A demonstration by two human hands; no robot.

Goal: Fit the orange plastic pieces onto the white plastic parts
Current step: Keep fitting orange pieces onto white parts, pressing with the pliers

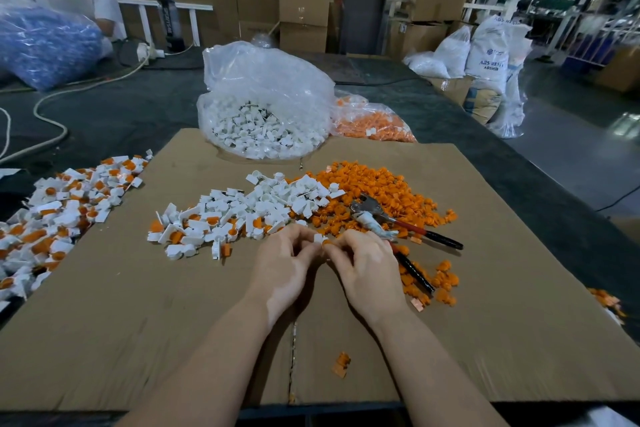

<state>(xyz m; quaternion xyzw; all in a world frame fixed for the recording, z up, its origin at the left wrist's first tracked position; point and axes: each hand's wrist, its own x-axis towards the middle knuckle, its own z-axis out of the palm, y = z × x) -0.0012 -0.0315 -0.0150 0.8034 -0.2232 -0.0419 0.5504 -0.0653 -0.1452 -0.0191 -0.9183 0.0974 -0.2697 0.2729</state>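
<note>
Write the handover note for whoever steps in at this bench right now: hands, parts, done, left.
Left hand: pinches a white part at its fingertips.
Right hand: pinches an orange piece against that white part; whether it is seated cannot be told.
Loose white parts lie mid-cardboard, loose orange pieces to their right, with pliers lying on them.
Done: a pile of fitted white-and-orange units at the left edge.
Left: both loose heaps, plus the open bag of white parts and the bag of orange pieces behind.
</note>
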